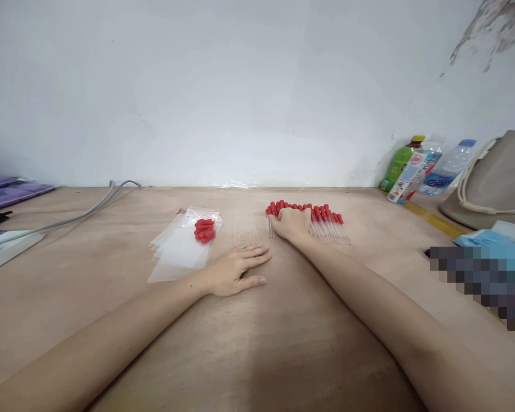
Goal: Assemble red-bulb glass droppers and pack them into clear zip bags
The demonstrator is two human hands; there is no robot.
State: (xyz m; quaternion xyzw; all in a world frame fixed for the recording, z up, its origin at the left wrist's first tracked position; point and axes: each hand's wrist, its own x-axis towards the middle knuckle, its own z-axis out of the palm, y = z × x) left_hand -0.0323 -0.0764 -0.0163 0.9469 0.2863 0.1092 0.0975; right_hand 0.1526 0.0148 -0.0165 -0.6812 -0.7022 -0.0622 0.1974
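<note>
A row of glass droppers with red rubber bulbs [324, 220] lies on the wooden table [257, 332] right of centre. My right hand [290, 223] rests on the left end of that row, fingers curled over several droppers. My left hand [236, 269] lies flat on the table with fingers stretched out, holding nothing, just right of a stack of clear plastic bags [178, 249]. The top bag holds a small bunch of red-bulbed droppers [205, 230]. Some clear glass tubes [244, 226] lie between the bags and the row.
Three drink bottles [416, 169] stand at the back right by the wall, beside a beige bag [493, 183]. A blue packet [493, 240] lies at the right edge. Grey cables [90, 209], a white board [8, 246] and purple sheets [8, 191] are at the left.
</note>
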